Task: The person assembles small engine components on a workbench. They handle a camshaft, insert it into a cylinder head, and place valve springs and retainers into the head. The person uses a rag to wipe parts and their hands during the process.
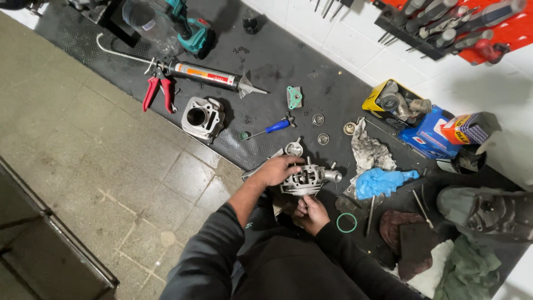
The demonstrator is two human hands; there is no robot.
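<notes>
A grey metal engine cylinder head rests at the near edge of a black rubber mat. My left hand lies on its left side, fingers curled over the top. My right hand reaches up from below and touches its underside. Whether the right fingers pinch a small part I cannot tell. A finned grey engine cylinder stands to the left on the mat. A blue-handled screwdriver lies just above my left hand.
Red pliers, a sealant gun and a teal power tool lie at the back. A dirty rag, blue glove, green ring, small boxes and dark cloths crowd the right. Tiled floor lies left.
</notes>
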